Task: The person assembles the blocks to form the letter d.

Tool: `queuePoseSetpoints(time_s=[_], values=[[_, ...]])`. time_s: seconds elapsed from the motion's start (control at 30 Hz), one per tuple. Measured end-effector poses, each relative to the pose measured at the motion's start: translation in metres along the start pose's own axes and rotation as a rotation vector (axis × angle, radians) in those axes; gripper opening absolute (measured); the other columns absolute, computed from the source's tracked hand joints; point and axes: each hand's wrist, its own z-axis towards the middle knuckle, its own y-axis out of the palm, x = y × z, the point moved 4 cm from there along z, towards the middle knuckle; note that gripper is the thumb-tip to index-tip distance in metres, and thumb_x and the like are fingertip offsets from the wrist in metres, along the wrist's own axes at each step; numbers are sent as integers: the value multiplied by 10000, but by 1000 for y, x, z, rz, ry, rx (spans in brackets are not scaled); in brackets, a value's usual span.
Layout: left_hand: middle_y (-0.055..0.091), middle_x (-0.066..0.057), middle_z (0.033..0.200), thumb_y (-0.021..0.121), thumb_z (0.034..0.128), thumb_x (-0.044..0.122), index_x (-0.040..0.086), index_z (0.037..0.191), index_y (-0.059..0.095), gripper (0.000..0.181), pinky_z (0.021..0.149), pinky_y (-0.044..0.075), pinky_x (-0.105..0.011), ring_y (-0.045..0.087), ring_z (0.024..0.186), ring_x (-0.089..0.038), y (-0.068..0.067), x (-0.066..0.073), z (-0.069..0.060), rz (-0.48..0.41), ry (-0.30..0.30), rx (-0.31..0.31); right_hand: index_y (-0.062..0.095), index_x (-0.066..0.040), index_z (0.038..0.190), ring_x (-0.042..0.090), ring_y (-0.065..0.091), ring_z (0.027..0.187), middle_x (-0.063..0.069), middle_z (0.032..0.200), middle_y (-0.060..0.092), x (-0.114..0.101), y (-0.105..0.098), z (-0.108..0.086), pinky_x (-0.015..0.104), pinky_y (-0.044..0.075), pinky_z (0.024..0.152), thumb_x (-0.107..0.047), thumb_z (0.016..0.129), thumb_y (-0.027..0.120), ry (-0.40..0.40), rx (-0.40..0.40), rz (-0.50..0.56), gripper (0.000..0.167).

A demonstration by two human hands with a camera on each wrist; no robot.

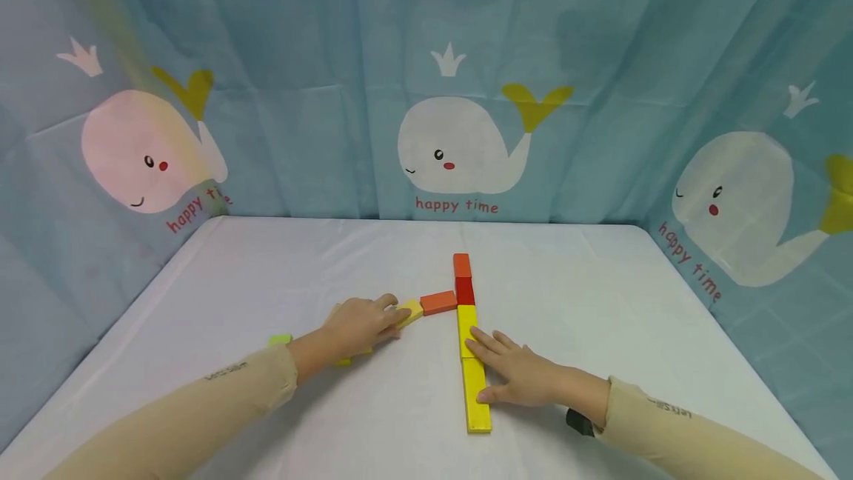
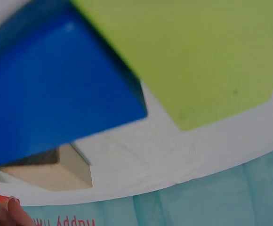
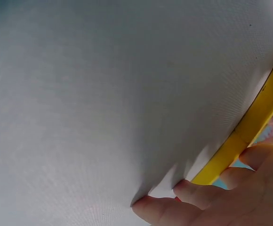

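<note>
In the head view a row of blocks runs away from me: two long yellow blocks [image 1: 477,395], a dark red block [image 1: 465,291] and an orange block [image 1: 462,265] at the far end. A second orange block [image 1: 438,303] branches left from the row. At its left end is a small yellow block [image 1: 415,310], pinched by my left hand [image 1: 360,324]. My right hand [image 1: 523,375] lies with spread fingers against the long yellow blocks, fingertips touching them. In the right wrist view its fingers [image 3: 193,194] run along the yellow edge.
A lime green block [image 1: 280,338] and yellow pieces [image 1: 343,361] partly show beneath my left forearm. Close to the left wrist camera are a blue block [image 2: 61,89], a lime green block [image 2: 212,61] and a bare wood block [image 2: 73,172]. A whale-print curtain [image 1: 300,154] borders the white table.
</note>
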Motion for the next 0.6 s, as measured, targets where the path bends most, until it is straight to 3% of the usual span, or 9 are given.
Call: queuePoseSetpoints(time_s=[0.13,0.23,0.37,0.6], values=[[544,-89,1346,623,928,450,229,1310,588,443,523,485,-241,497,496,-128,-3,2,9,-8,30,-33,288,-132,1539,426,140,1438,46,1620,139,-1,-1,-1,741,209,993,-509,890,637,-6,-1,-7,828],[475,-78,1446,595,942,458,222,1373,552,493,662,534,-272,553,551,-151,-4,5,18,-57,60,-71,285,-128,1539,430,144,1436,51,1620,139,0,-1,-2,741,214,990,-512,893,632,-2,-1,-18,828],[459,-59,1472,573,948,469,187,1405,538,538,773,537,-289,616,646,-163,-2,9,27,-88,105,-107,283,-132,1540,426,142,1437,48,1620,138,0,0,-1,740,212,993,-522,895,623,-2,1,-27,827],[490,-44,1451,575,939,479,153,1397,549,562,771,537,-279,625,655,-160,2,8,33,-80,109,-138,278,-105,1538,433,140,1435,68,1618,138,-3,0,-2,747,215,984,-519,899,619,-19,5,-41,834]])
